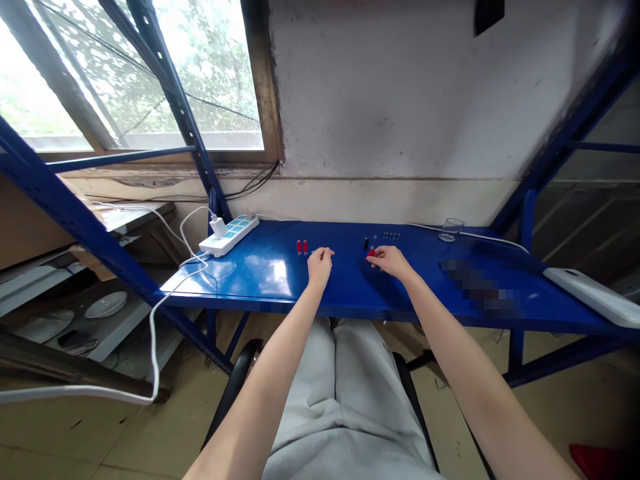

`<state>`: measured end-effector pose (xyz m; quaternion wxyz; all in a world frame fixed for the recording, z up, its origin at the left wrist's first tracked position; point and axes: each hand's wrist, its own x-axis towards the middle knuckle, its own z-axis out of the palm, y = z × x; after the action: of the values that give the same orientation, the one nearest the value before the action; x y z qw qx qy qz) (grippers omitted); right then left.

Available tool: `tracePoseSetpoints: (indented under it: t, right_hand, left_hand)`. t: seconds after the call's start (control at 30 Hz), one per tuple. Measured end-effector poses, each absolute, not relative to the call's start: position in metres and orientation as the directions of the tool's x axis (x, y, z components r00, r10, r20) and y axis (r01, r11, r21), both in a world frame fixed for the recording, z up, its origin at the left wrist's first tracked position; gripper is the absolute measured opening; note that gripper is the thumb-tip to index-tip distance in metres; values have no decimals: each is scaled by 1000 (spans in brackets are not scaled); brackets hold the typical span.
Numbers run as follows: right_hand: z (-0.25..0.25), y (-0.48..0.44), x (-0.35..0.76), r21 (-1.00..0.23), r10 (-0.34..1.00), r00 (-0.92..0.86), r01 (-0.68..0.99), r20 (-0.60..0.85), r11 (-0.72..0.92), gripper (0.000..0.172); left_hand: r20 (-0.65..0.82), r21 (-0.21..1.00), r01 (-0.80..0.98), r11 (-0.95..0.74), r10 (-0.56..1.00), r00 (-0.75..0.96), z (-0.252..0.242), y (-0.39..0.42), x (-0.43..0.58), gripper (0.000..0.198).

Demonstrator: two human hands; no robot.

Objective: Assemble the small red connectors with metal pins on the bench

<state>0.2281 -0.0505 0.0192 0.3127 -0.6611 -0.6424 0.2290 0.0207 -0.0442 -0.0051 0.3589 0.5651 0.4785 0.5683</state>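
Note:
My left hand (pixel 320 267) is over the middle of the blue table, its fingers curled together. Whether anything is in them is hidden. To its left, two small red cylindrical pieces (pixel 302 247) with pale lower ends stand or lie side by side; I cannot tell which. My right hand (pixel 393 261) pinches another small red piece (pixel 370 253) between thumb and fingertips, close above the tabletop. Just beyond those fingertips is a small black piece (pixel 367 243). Several tiny metal parts (pixel 391 235) form a row behind my right hand.
A white power strip (pixel 230 235) with a plug and cable occupies the table's left end. Toward the back right is a clear glass (pixel 451 229). A blurred dark patch (pixel 480 288) and a white flat object (pixel 593 295) lie at right. Blue frame posts flank the table (pixel 240 287).

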Motion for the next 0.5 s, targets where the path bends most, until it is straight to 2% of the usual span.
tracePoseSetpoints:
  t: [0.1, 0.3, 0.5]
  right_hand:
    - [19, -45, 232, -658, 996, 58, 753, 68, 1, 20]
    - [6, -33, 225, -509, 985, 105, 860, 135, -22, 19]
    - [2, -27, 219, -452, 975, 172, 887, 140, -92, 21]
  left_hand:
    - [301, 949, 122, -291, 951, -74, -7, -43, 20, 29]
    - [295, 951, 121, -286, 953, -66, -8, -43, 21, 29]
    - [295, 951, 121, -285, 953, -74, -7, -43, 21, 28]
